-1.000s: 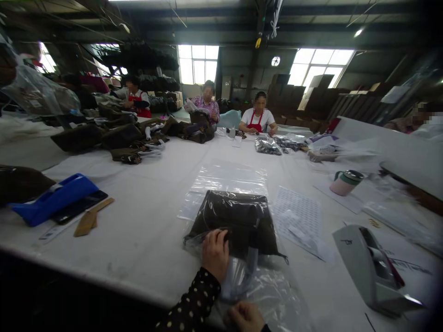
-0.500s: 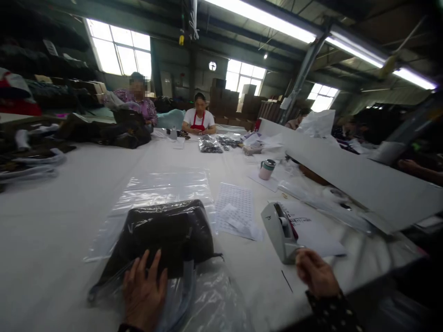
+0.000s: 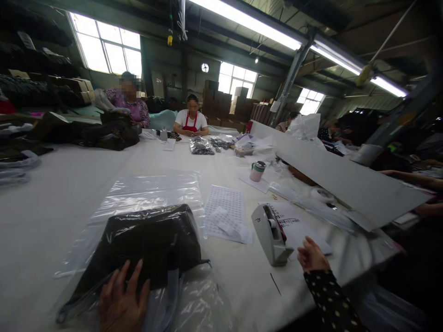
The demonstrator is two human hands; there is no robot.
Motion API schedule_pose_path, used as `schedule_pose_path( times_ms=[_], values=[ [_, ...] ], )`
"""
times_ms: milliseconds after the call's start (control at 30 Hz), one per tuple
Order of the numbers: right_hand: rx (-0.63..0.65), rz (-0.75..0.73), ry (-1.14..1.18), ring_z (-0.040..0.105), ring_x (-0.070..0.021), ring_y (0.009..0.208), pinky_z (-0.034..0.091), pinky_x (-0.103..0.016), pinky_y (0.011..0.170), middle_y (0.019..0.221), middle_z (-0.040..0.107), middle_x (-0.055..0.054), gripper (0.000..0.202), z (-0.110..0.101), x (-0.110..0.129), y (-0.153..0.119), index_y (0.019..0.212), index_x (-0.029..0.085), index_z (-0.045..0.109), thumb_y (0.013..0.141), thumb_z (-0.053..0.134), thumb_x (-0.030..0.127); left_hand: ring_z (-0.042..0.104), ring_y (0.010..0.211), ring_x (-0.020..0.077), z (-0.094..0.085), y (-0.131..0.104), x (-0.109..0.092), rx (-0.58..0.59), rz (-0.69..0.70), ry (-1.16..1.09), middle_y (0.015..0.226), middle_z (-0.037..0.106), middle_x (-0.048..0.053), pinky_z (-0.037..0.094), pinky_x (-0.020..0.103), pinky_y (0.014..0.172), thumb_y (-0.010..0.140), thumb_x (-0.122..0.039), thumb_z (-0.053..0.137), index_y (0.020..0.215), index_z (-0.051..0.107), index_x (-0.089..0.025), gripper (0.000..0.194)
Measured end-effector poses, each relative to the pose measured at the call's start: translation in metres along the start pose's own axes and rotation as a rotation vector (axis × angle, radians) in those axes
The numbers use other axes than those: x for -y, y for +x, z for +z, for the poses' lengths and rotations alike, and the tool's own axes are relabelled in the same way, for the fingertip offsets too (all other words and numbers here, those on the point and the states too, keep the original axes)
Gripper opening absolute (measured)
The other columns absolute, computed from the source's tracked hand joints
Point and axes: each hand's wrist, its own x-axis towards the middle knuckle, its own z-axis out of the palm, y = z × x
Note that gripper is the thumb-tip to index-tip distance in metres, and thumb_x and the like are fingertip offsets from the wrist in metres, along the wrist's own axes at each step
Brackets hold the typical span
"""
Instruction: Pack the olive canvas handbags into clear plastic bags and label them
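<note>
A dark, bag-like item (image 3: 148, 244) lies in a clear plastic bag (image 3: 197, 299) at the front of the white table. My left hand (image 3: 124, 295) rests on its near part with the fingers spread. To the right stands a grey tape dispenser (image 3: 272, 237) with a roll inside. My right hand (image 3: 313, 256) is just right of its front end, apart from it. Its fingers are curled in a pinch; whatever sits between them is too small to make out. Flat clear plastic bags (image 3: 138, 184) lie behind the dark item.
Printed sticker sheets (image 3: 226, 210) lie between the bagged item and the dispenser. Beyond are a paper with handwriting (image 3: 294, 226), a pink mug (image 3: 257, 171) and a long white board (image 3: 332, 170). Two people sit across the table (image 3: 83, 180), near dark goods (image 3: 100, 131).
My right hand has moved off the front end of the tape dispenser, to the right. My left hand stays on the bagged item. The whole view has shifted slightly.
</note>
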Motion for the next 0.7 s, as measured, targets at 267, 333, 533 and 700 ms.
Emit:
schedule_pose_path(
  times_ms=[267,333,533,700],
  values=[
    [0.000,0.102,-0.664,0.043,-0.0173,0.046,0.034,-0.033,0.050,0.041,0.052,-0.003,0.030,-0.028,-0.008,-0.003,0.036,0.023,0.051,0.041,0.075,0.041,0.029,0.131,0.0323,-0.002,0.005,-0.003,-0.089,-0.013,-0.126,0.136,0.041,0.015,0.022,0.054,0.107,0.087,-0.039,0.043,0.141,0.024,-0.018,0.061],
    [0.039,0.092,-0.793,0.041,-0.0177,0.044,0.033,-0.035,0.052,0.037,0.048,-0.002,0.031,-0.032,0.004,-0.005,0.030,0.024,0.048,0.037,0.075,0.036,0.030,0.130,0.0320,-0.001,0.003,0.000,-0.098,-0.012,-0.122,0.133,0.044,0.016,0.024,0.053,0.106,0.086,-0.036,0.047,0.140,0.023,-0.017,0.062],
    [0.465,-0.322,-0.740,0.050,-0.0172,0.049,0.039,-0.030,0.051,0.049,0.057,-0.002,0.039,0.052,0.067,-0.048,0.052,0.021,0.061,0.060,0.061,0.059,0.036,0.126,0.0290,-0.003,-0.007,0.005,-0.055,-0.045,-0.093,0.131,0.048,0.014,0.028,0.050,0.105,0.084,-0.029,0.053,0.141,0.019,-0.016,0.067],
    [1.250,-0.500,-0.640,0.047,-0.0110,0.043,0.037,-0.022,0.043,0.045,0.054,0.001,0.033,0.222,0.139,-0.129,0.057,0.017,0.062,0.065,0.066,0.049,0.034,0.129,0.0268,-0.007,-0.011,0.004,-0.023,-0.105,-0.108,0.133,0.046,0.012,0.026,0.050,0.107,0.084,-0.027,0.052,0.140,0.019,-0.015,0.066]
  ],
)
